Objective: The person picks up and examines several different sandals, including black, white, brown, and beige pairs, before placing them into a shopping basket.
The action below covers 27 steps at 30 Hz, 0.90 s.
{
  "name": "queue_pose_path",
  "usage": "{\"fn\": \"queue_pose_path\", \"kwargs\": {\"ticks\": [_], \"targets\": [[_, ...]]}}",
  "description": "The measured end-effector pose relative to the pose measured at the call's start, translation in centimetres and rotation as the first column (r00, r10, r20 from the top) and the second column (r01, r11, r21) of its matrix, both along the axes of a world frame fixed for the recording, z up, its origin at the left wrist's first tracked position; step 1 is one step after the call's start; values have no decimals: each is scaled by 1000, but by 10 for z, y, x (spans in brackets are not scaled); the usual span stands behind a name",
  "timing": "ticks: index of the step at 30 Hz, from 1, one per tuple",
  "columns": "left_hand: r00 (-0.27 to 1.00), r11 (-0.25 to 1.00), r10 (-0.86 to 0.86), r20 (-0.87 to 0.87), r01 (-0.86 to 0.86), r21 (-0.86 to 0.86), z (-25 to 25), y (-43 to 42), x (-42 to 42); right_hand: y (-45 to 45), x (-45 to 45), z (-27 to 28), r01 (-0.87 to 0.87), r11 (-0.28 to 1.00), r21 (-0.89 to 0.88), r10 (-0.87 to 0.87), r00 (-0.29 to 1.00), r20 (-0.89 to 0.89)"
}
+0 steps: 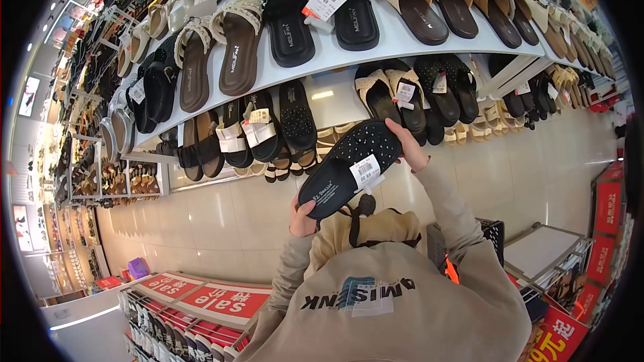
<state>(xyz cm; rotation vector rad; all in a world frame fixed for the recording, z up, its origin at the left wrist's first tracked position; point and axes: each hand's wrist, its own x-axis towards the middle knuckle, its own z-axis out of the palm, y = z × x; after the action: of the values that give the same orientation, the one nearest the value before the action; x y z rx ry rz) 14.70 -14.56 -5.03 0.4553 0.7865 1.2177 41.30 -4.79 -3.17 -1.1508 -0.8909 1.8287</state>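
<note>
Currently, one black slipper (341, 162) bearing one white tag (365, 171) is held two-handed in front of the white shelf (397, 52), left hand (304, 220) pinching its heel end, right hand (408, 146) gripping its studded end.

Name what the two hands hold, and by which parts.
A black studded slide sandal: the left hand grips its heel end, the right hand its toe end.

Taupe sweatshirt (429, 315) (dark chest lettering (315, 302)), long sleeves (448, 218)
</note>
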Motion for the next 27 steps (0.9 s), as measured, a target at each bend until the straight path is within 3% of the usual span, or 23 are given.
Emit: {"fn": "queue_pose_path", "kwargs": {"ticks": [2, 4, 6, 8, 10, 12, 14, 15, 18, 21, 23, 25, 27], "targets": [[998, 996, -45, 36, 42, 74, -1, 2, -2, 0, 2, -5, -6, 1000, 8, 6, 1000, 17], [997, 991, -78, 30, 74, 107, -5, 3, -4, -1, 0, -4, 66, 993, -96, -80, 984, -157], [994, 985, -105, 20, 102, 138, -7, 3, -5, 2, -1, -11, 62, 993, -100, -77, 984, -158], [984, 996, -93, 154, 90, 28, -9, 4, 0, 7, 0, -24, 50, 994, -98, -65, 985, -159], [984, 995, -98, 148, 97, 10, -15, 4, 4, 14, 5, -43, 64, 992, -112, -68, 997, -34], [984, 994, -107, 140, 109, -7, -17, 4, 6, 17, 5, -45, -2, 997, -79, -3, 998, -67], [983, 991, -132, 131, 136, -22, -15, 5, 8, 8, -8, -27, 221, 972, -73, -224, 974, -28], [979, 990, -120, 166, 130, -48, -23, 5, 8, 4, -7, -35, 192, 980, -56, -199, 961, -191], [988, 992, -70, 138, 84, -98, -45, 7, 7, -20, -25, -59, 201, 967, -159, -230, 954, -190], [993, 980, 94, 74, -80, -183, -61, 17, 19, -47, -42, -81, -73, 980, -187, 44, 987, -154], [988, 972, 118, 102, -94, -218, -73, 29, 30, -53, -57, -81, -217, 954, -208, 191, 972, -138], [969, 957, 156, 190, -100, -274, -88, 45, 42, -52, -71, -80, -220, 958, -186, 203, 974, -104], [986, 961, 100, 134, -61, -269, -81, 58, 54, -48, -79, -85, -163, 965, -208, 146, 985, -94]]}}
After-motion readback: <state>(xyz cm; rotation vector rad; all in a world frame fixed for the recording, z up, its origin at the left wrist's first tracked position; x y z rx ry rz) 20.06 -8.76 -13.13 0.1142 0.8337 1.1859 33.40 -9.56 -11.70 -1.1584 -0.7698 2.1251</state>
